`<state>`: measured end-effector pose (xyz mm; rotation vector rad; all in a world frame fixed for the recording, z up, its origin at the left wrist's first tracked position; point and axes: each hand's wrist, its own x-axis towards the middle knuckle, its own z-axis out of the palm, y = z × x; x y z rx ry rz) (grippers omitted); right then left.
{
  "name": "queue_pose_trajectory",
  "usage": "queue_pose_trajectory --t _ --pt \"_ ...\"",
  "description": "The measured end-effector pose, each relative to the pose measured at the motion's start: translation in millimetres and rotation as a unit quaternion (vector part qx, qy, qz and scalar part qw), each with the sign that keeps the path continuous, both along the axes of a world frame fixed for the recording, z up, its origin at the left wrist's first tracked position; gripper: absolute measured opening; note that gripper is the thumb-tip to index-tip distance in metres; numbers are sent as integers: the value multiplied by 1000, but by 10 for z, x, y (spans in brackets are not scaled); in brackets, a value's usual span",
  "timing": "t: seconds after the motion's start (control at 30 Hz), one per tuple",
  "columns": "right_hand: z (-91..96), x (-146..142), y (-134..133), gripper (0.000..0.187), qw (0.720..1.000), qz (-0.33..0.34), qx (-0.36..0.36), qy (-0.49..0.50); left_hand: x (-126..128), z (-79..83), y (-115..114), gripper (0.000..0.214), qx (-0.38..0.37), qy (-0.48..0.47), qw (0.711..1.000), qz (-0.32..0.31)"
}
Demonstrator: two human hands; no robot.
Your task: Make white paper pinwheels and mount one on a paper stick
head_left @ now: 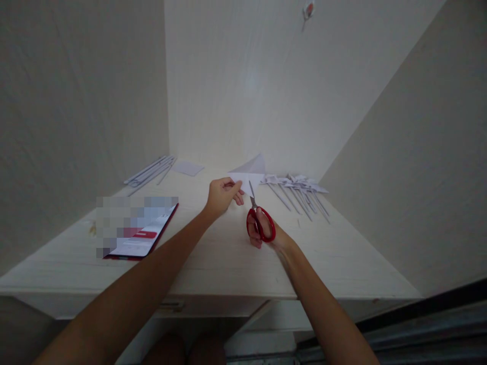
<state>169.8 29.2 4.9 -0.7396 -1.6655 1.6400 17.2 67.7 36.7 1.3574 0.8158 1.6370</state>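
Note:
My left hand [224, 194] pinches the left side of a white sheet of paper [249, 175], which is creased and held just above the table. Red-handled scissors [272, 225] are in my right hand [259, 223], with fingers through the loops. Their blades point away from me and lie against the lower part of the sheet. Whether the blades have bitten into the paper I cannot tell.
Several rolled paper sticks [152, 170] lie at the back left, beside a flat paper piece [189, 168]. Several paper pinwheel-like shapes on sticks [300, 190] are piled back right. A tablet [137, 243] with a red edge lies left on the white table [228, 274]. Walls enclose the table.

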Motion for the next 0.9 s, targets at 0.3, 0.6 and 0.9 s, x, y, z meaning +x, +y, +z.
queue_pose_trajectory --t 0.3,0.6,0.9 --pt "8 -7 0 44 1000 -18 9 -6 -8 -20 15 25 5 5 1000 3" --pt "8 5 0 45 1000 -6 16 -11 -14 -40 16 26 3 9 1000 9" --pt "-107 71 83 54 994 53 -30 87 -26 -68 38 26 2 12 999 31"
